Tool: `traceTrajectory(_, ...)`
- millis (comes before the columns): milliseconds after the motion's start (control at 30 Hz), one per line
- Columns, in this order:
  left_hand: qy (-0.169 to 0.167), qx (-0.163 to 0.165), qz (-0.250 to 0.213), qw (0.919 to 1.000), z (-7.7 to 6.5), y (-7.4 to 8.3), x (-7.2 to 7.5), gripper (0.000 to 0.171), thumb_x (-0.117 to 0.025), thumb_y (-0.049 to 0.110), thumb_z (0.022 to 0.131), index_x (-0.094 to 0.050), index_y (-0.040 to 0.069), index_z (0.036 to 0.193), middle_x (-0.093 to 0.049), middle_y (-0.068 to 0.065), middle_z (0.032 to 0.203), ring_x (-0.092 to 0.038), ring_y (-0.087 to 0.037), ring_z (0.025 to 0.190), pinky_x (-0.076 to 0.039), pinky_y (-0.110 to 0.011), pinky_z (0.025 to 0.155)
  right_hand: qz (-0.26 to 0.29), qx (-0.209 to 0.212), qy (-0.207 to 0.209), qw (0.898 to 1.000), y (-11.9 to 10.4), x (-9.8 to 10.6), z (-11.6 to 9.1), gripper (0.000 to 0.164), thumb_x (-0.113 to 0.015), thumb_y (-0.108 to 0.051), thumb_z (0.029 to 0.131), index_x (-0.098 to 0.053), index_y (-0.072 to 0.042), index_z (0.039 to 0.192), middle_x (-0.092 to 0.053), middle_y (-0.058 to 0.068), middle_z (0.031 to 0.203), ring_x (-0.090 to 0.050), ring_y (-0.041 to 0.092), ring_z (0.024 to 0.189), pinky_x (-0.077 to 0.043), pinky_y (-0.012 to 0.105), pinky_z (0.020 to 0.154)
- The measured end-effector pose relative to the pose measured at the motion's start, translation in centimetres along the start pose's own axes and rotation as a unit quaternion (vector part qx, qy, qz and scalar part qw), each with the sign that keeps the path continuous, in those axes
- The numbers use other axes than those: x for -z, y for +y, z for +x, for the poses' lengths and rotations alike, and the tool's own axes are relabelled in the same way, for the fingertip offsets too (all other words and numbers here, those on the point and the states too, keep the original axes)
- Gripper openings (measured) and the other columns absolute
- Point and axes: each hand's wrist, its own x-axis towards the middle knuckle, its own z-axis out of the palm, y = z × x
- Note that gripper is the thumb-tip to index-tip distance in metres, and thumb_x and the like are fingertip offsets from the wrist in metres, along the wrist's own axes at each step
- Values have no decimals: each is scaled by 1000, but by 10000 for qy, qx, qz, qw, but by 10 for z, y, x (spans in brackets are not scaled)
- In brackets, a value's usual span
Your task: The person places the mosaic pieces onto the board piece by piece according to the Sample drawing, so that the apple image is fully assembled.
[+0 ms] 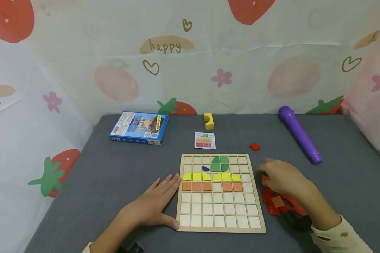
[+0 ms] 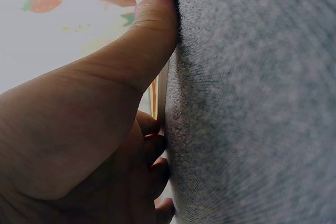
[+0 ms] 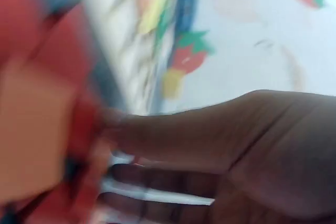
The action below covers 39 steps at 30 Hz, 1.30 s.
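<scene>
Red tiles (image 1: 273,211) toward right edge of table (image 1: 351,182): could scatter if brushed by right hand (image 1: 284,176); cannot confirm grip. Left hand (image 1: 153,207): unclamped.

From above the near side of the square pale wooden grid board (image 1: 219,208), the head camera faces forward and down, far enough back to frame it whole. The left wrist camera looks from low and very close at the board's left edge; the right one, close on its right, faces across it, sharing board and white strawberry-printed cloth (image 1: 183,79) with the head view.
</scene>
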Motion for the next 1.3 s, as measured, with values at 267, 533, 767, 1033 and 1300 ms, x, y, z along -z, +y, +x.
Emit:
traceTrajectory(267, 0, -26, 22, 10000, 0, -1, 0, 124, -66, 77, 74, -9, 11, 162, -7, -6, 167, -4, -25, 153, -7, -57, 119, 251, 165, 48, 9995, 16, -6, 5, 17, -72, 6, 79, -69, -7, 88, -63, 1, 83, -55, 19, 74, -50, 39, 64)
traceTrajectory(533, -81, 49, 63, 9999, 1, -2, 1, 125, -67, 77, 73, -8, 12, 163, -6, -4, 168, -2, -24, 153, -5, -55, 119, 343, 635, 357, 9968, 3, -9, 10, 24, -75, 3, 74, -62, -11, 89, -53, -6, 78, -47, 12, 70, -42, 29, 58)
traceTrajectory(767, -61, 83, 8, 9999, -1, -2, 2, 125, -69, 75, 73, -9, 12, 163, -6, -5, 168, -2, -24, 153, -4, -55, 119, 489, 1653, 110, 9850, -51, -22, 36, 21, -77, 1, 75, -65, -14, 85, -54, -7, 79, -47, 8, 68, -42, 24, 57)
traceTrajectory(1033, -104, 119, 31, 9999, 0, -2, 0, 124, -67, 77, 74, -8, 13, 163, -4, -2, 168, -1, -23, 153, -3, -54, 119, -300, 2460, 270, 9684, -92, -41, 54, 25, -70, 10, 77, -62, -12, 70, -46, -6, 68, -42, 9, 62, -40, 22, 56)
traceTrajectory(1300, -94, 119, 107, 9998, 1, -1, -1, 125, -67, 77, 73, -8, 12, 163, -5, -3, 168, -1, -23, 153, -4, -54, 119, -988, 2158, 100, 9714, -106, -44, 51, 14, -73, 6, 83, -72, -7, 89, -61, 0, 80, -56, 15, 73, -51, 24, 66)
